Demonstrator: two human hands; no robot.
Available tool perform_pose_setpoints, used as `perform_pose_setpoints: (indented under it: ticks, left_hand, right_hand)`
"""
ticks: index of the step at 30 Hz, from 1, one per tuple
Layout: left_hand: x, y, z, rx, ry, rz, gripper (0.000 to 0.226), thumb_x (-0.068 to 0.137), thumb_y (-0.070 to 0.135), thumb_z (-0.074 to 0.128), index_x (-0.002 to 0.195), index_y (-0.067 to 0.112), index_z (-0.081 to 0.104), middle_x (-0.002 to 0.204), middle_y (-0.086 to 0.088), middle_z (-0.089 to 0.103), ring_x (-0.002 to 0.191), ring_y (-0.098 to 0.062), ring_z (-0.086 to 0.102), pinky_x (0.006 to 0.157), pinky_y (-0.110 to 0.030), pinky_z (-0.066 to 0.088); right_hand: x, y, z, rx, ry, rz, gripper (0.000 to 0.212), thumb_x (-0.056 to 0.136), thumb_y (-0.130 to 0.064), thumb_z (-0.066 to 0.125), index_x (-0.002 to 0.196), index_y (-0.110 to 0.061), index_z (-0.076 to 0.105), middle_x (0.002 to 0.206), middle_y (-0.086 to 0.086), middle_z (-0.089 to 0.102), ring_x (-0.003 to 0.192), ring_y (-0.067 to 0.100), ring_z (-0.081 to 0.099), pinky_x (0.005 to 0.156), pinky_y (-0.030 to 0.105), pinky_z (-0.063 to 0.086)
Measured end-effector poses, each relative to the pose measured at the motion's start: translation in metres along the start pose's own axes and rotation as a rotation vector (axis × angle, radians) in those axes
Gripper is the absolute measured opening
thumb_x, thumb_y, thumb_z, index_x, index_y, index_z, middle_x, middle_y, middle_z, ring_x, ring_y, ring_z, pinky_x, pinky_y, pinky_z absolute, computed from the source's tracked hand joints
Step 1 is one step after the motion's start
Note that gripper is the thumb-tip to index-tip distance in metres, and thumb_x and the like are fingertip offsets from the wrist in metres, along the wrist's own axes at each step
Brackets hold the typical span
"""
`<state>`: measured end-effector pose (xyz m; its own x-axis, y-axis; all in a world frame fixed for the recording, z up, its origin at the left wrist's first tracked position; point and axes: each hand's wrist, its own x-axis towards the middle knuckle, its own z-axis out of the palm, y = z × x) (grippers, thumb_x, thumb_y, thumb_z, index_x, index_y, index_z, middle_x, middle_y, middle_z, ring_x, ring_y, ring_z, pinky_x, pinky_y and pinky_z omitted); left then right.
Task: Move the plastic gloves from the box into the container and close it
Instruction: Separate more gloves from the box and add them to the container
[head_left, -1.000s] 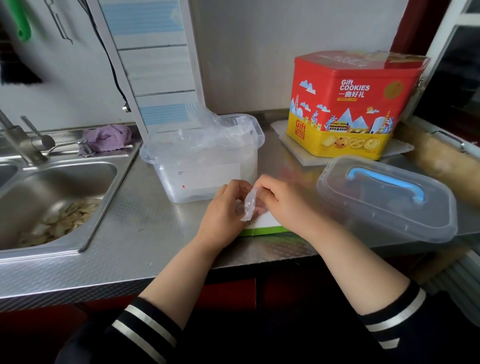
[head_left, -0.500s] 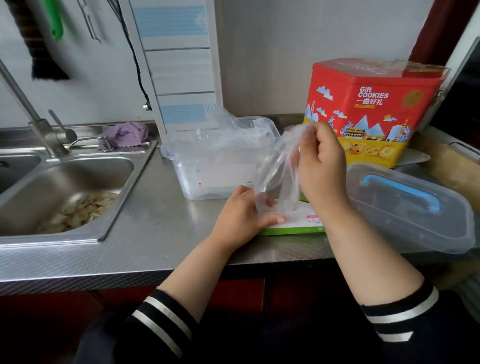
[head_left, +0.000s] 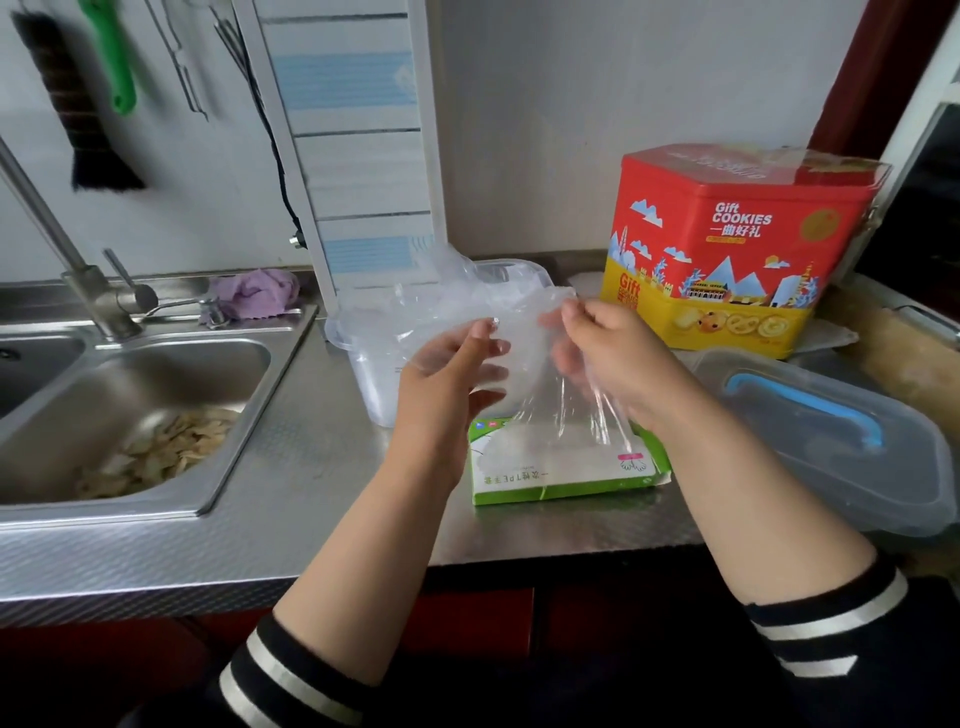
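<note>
Your left hand (head_left: 451, 364) and right hand (head_left: 605, 358) are raised side by side above the counter, a little apart, each pinching the top edge of a clear plastic glove (head_left: 540, 384). You hold it up high, I judge, so its tail lifts clear of the box (head_left: 563, 465) and can be swung to the container (head_left: 374, 374) just behind your hands. The film is thin, limp and glossy, creased into long folds that hang down to the box (it likely clings to skin and to itself).

The box is flat green-and-white card, lying at the counter's front edge. The container is a frosted plastic tub, open, with more crumpled film already heaped above its rim. Its lid (head_left: 831, 441), clear with a blue handle, lies off to your right, handy for closing later. The steel counter (head_left: 291, 519) is ribbed and shiny.
</note>
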<state>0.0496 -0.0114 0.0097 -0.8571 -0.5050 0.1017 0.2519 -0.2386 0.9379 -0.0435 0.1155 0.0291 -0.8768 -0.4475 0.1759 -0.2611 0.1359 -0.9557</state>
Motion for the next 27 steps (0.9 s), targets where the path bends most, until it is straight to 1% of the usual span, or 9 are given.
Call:
perform_pose_setpoints:
  ticks: [5, 8, 12, 14, 18, 19, 22, 24, 27]
  left_hand:
    - [0.008, 0.009, 0.002, 0.124, 0.048, 0.117, 0.010, 0.095, 0.018, 0.061, 0.090, 0.018, 0.070, 0.066, 0.008, 0.062, 0.055, -0.007, 0.054, 0.052, -0.019, 0.044]
    - [0.020, 0.021, -0.003, 0.196, 0.052, 0.189, 0.016, 0.098, 0.017, 0.055, 0.091, 0.022, 0.068, 0.063, 0.010, 0.063, 0.051, -0.005, 0.053, 0.047, -0.018, 0.042]
    - [0.040, 0.041, -0.023, 0.277, 0.141, 0.246, 0.018, 0.098, 0.017, 0.054, 0.088, 0.023, 0.068, 0.060, 0.011, 0.064, 0.048, -0.003, 0.051, 0.047, -0.015, 0.041]
    - [0.052, 0.049, -0.031, 0.352, 0.163, 0.260, 0.017, 0.096, 0.019, 0.056, 0.086, 0.024, 0.069, 0.061, 0.011, 0.066, 0.054, 0.000, 0.055, 0.054, -0.014, 0.043]
    - [0.082, 0.055, -0.048, 0.563, 0.220, 0.357, 0.013, 0.087, 0.027, 0.067, 0.074, 0.027, 0.065, 0.064, 0.008, 0.061, 0.067, -0.008, 0.055, 0.070, -0.022, 0.043]
    - [0.088, 0.054, -0.055, 0.638, 0.237, 0.372, 0.013, 0.084, 0.031, 0.065, 0.072, 0.029, 0.061, 0.067, 0.005, 0.057, 0.069, -0.013, 0.052, 0.072, -0.026, 0.042]
    - [0.106, 0.049, -0.074, 0.880, 0.342, 0.325, 0.019, 0.080, 0.045, 0.058, 0.062, 0.038, 0.056, 0.087, -0.001, 0.067, 0.097, -0.025, 0.059, 0.084, -0.032, 0.039]
    - [0.113, 0.046, -0.081, 1.078, 0.360, 0.277, 0.016, 0.083, 0.048, 0.057, 0.073, 0.037, 0.063, 0.118, 0.001, 0.064, 0.121, -0.026, 0.047, 0.091, -0.029, 0.027]
    - [0.120, 0.049, -0.082, 1.274, 0.364, 0.212, 0.021, 0.088, 0.040, 0.062, 0.098, 0.025, 0.072, 0.138, 0.003, 0.048, 0.132, -0.028, 0.033, 0.104, -0.039, 0.026]
  right_hand:
    - [0.001, -0.003, 0.004, -0.172, -0.108, 0.053, 0.084, 0.059, -0.088, 0.057, 0.117, -0.027, 0.056, 0.091, -0.008, 0.068, 0.074, 0.012, 0.063, 0.059, 0.034, 0.053]
    - [0.007, -0.003, 0.006, -0.248, -0.074, 0.051, 0.065, 0.062, -0.065, 0.072, 0.116, -0.033, 0.054, 0.103, -0.010, 0.067, 0.086, 0.016, 0.068, 0.077, 0.043, 0.057]
    - [0.023, -0.015, -0.004, -0.044, 0.009, 0.026, 0.014, 0.085, -0.008, 0.063, 0.099, -0.010, 0.062, 0.054, -0.003, 0.060, 0.041, 0.014, 0.050, 0.045, 0.026, 0.040]
    - [0.035, -0.024, -0.005, -0.010, 0.033, 0.014, 0.007, 0.092, -0.007, 0.058, 0.086, -0.010, 0.059, 0.045, -0.006, 0.057, 0.036, 0.011, 0.044, 0.039, 0.020, 0.035]
    - [0.074, -0.030, 0.007, -0.249, 0.119, -0.074, 0.012, 0.093, -0.017, 0.057, 0.081, -0.017, 0.057, 0.074, 0.000, 0.069, 0.057, 0.018, 0.055, 0.054, 0.028, 0.045]
    - [0.084, -0.029, 0.011, -0.361, 0.134, -0.090, 0.004, 0.091, -0.019, 0.058, 0.087, -0.017, 0.057, 0.084, 0.003, 0.071, 0.068, 0.021, 0.059, 0.063, 0.031, 0.048]
    - [0.105, -0.027, 0.018, -0.651, 0.158, -0.056, 0.030, 0.090, -0.029, 0.058, 0.117, -0.018, 0.052, 0.106, 0.005, 0.067, 0.097, 0.028, 0.062, 0.080, 0.035, 0.050]
    - [0.112, -0.025, 0.023, -0.809, 0.156, -0.080, 0.034, 0.091, -0.030, 0.057, 0.121, -0.017, 0.048, 0.109, 0.006, 0.064, 0.100, 0.032, 0.060, 0.076, 0.033, 0.045]
    - [0.123, -0.020, 0.033, -1.005, 0.142, -0.137, 0.028, 0.093, -0.022, 0.055, 0.118, -0.015, 0.045, 0.110, 0.009, 0.064, 0.103, 0.034, 0.061, 0.078, 0.036, 0.037]
